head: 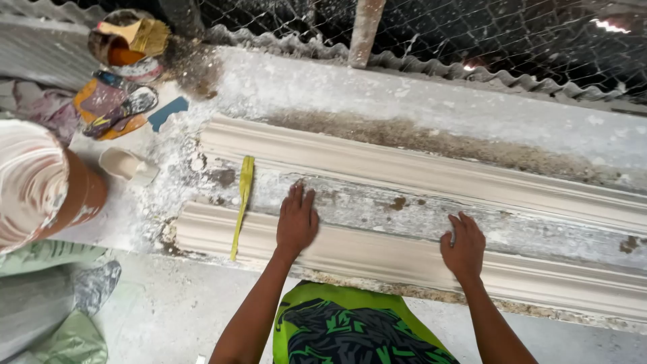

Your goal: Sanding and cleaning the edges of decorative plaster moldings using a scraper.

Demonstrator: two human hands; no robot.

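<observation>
Two bare hands lay flat on a long plaster moulding (418,222) that ran from nine o'clock toward four o'clock across a dusty bench (404,87). Nearest the wearer, at six o'clock, a green and black patterned garment (350,334) filled the lower edge. The left hand (296,221) pressed palm down, fingers spread and holding nothing, on the moulding's middle band. The right hand (464,244) rested at four o'clock on the near ridge, fingers loosely bent, its grip seemingly around nothing, though a small grey thing showed by the forefinger and could not be made out.

The near and far ridges looked smooth and pale, so most of the shaping seemed done. The flat band between them was mottled, with brown patches, and judged unfinished.

A yellow strip (242,202) lay across the moulding at its nine o'clock end. Further, at ten o'clock, sat a small white cup (128,165), a large plaster-streaked bucket (40,182), a blue scraper (167,112) and crumpled rags (111,104). At eleven o'clock stood a tin holding a brush (128,37); wire mesh (472,34) closed the far side.
</observation>
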